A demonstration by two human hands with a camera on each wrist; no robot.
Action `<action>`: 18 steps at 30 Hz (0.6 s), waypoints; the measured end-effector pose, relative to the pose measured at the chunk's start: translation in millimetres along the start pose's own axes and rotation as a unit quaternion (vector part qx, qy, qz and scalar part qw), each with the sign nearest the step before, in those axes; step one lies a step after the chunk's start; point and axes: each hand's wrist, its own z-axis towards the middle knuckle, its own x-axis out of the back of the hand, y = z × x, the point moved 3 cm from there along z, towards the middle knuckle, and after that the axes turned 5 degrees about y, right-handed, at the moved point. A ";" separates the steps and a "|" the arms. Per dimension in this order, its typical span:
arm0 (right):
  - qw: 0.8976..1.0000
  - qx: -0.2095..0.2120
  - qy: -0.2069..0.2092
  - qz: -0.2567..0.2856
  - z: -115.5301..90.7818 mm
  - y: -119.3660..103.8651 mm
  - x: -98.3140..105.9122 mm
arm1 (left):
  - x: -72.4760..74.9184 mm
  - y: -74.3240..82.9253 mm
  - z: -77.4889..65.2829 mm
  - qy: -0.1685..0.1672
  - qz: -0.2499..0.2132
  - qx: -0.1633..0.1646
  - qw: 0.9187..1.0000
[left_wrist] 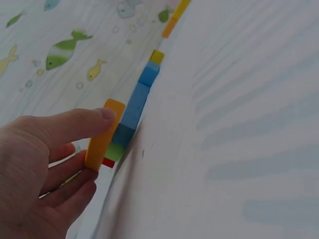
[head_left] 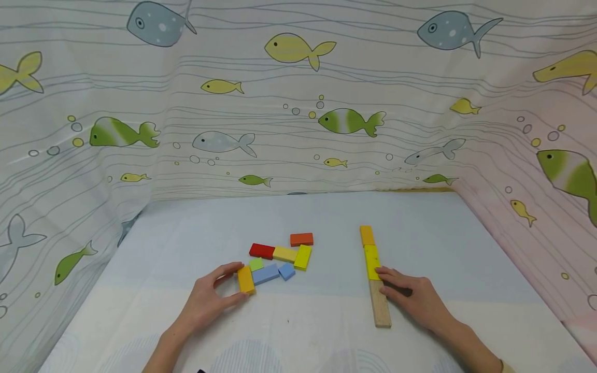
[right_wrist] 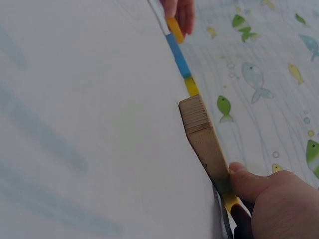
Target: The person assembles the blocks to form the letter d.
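Observation:
My left hand (head_left: 208, 295) pinches an orange block (head_left: 246, 280) between thumb and fingers; the left wrist view shows the thumb on its upper part (left_wrist: 106, 134). Right beside that block are a light green block (head_left: 256, 264) and a long blue block (head_left: 266, 274). On the other side, my right hand (head_left: 420, 300) touches the right edge of a straight row with its fingertips. That row has an orange block (head_left: 367, 235) at the far end, a yellow stretch (head_left: 371, 261) in the middle and a plain wooden block (head_left: 380, 305) nearest me. The thumb rests against the wooden block's side (right_wrist: 207, 149).
Beyond the blue block lie a small blue block (head_left: 286, 271), a bright yellow block (head_left: 303, 257), a pale yellow block (head_left: 285, 254), a dark red block (head_left: 262, 251) and an orange-red block (head_left: 301, 239). A fish-print curtain (head_left: 280, 114) encloses the white table (head_left: 326, 331) at back and sides.

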 end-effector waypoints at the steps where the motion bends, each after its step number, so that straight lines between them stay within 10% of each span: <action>1: 1.000 -0.002 -0.001 -0.001 0.0 0.2 0.0 | -0.4 0.3 0.3 0.000 0.000 -0.003 1.000; 18: 1.000 -0.010 -0.008 -0.009 -0.2 1.1 -0.6 | -16.8 24.0 15.3 -0.007 0.007 -0.033 0.999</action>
